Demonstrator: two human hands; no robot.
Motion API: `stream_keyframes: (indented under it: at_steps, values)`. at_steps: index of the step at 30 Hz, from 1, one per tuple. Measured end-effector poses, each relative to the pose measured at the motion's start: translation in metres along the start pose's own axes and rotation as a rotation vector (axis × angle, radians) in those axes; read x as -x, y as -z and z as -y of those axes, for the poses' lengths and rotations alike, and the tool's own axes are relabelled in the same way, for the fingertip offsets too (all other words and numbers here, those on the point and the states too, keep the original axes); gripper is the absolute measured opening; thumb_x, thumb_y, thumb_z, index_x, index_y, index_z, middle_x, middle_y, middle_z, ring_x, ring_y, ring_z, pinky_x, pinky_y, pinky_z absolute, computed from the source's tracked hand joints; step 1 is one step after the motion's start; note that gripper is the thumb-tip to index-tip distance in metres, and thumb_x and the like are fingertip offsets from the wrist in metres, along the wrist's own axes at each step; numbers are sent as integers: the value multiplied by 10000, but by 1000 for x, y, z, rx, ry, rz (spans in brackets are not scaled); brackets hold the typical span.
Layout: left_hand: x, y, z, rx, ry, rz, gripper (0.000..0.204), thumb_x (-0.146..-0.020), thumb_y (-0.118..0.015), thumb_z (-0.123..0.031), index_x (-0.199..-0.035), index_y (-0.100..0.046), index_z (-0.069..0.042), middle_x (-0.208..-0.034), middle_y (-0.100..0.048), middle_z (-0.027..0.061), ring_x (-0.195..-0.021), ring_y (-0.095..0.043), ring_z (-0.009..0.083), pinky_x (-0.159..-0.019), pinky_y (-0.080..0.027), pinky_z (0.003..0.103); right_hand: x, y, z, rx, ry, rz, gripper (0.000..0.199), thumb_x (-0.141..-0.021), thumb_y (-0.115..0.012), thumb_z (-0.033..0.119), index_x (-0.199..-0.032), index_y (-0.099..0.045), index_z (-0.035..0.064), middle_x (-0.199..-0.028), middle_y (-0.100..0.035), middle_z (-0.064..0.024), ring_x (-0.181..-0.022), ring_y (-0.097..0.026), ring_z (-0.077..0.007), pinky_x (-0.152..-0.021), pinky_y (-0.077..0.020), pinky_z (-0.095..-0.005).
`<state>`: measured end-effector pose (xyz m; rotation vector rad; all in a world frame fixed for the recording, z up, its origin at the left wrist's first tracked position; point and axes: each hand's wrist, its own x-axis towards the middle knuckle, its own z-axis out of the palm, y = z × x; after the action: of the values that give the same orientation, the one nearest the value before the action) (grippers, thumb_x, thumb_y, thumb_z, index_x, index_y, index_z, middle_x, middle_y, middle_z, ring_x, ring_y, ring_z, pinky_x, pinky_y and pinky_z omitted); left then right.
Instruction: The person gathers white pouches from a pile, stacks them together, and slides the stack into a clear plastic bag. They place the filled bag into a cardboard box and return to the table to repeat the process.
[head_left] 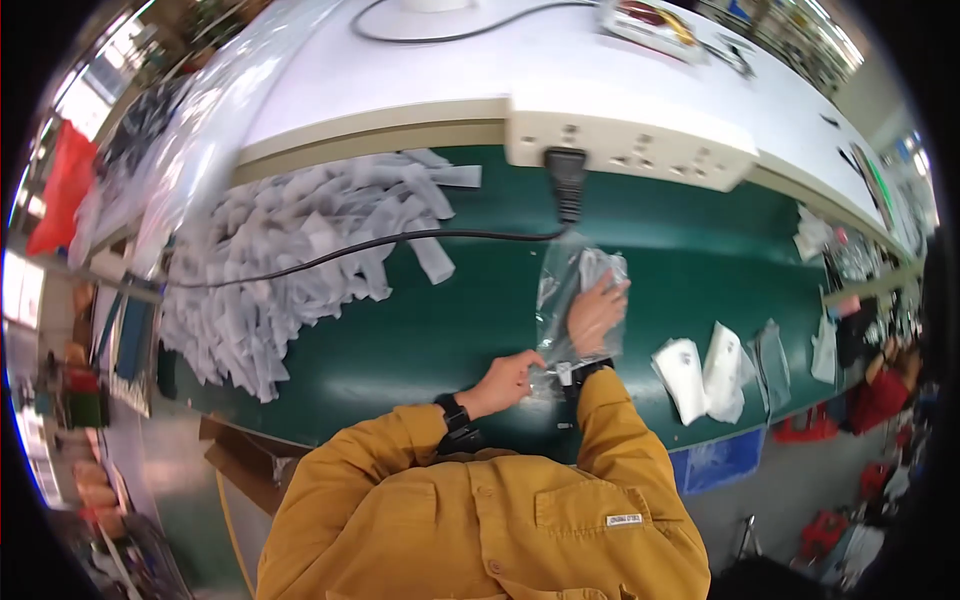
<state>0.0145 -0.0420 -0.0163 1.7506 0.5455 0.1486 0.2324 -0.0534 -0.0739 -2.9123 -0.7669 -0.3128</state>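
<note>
A clear plastic bag [556, 288] lies on the green tabletop in front of me, its mouth toward my body. Closed in a pinch, my left hand [508, 383] holds the near left edge of the bag's mouth. My right hand [595, 318] reaches into the bag up to about the wrist. Its fingers rest curled on a white, soft-looking bundle [600, 266] at the far end; the plastic blurs what kind of thing this is. To the right lie two white rolled packets [680, 380] and a flat clear bag [771, 365].
A big heap of translucent whitish sleeves [300, 240] covers the table's left part. Above the back edge runs a white shelf with a power strip [630, 150]. Its plug's black cable [400, 237] crosses over the heap. A blue crate [722, 462] stands below at the right.
</note>
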Motion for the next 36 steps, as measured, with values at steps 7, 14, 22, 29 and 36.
stream_keyframes:
  at_steps: [7, 14, 22, 29, 36]
  values:
    - [-8, 67, 37, -528, -373, -382, 435, -732, -709, -96, -1148, -584, -79, -1081, -497, 143, -1010, -493, 320, -906, -441, 436, 32, 35, -56, -54, 493, 106, 672, -846, -610, 414, -1343, -458, -13, -1429, -316, -327, -1313, -325, -479, -1054, -327, -526]
    - [-62, 187, 110, -872, -189, -578, 348, -784, -631, -102, -1128, -596, -60, -1297, -426, 195, -1171, -428, 391, -969, -394, 451, 17, 203, -82, -386, 691, 983, 348, -861, -651, 286, -1080, -652, 16, -914, -673, -204, -896, -649, -331, -810, -504, -386]
    - [-27, 153, 111, -538, -50, -342, 348, -929, -516, -281, -1147, -444, -19, -926, -600, 289, -835, -604, 451, -733, -476, 513, -73, 105, 112, -614, 1059, 379, 563, -836, -674, 389, -1272, -533, 63, -1255, -530, -202, -1156, -501, -389, -942, -443, -430]
    - [77, 107, 72, -820, -22, -209, 234, -878, -527, -130, -1097, -606, -118, -1070, -515, 143, -697, -638, 292, -575, -534, 370, -167, -87, 252, -639, 874, 450, 686, -853, -603, 522, -1373, -449, 100, -1403, -415, -187, -1275, -421, -346, -1082, -323, -402]
    - [126, 68, 103, -667, 76, -419, 228, -867, -563, -136, -1089, -614, -132, -1068, -516, 104, -725, -638, 287, -594, -551, 380, -88, -65, 312, -660, 810, 639, 636, -869, -555, 504, -1352, -461, 100, -1440, -388, -126, -1345, -331, -313, -1109, -250, -414]
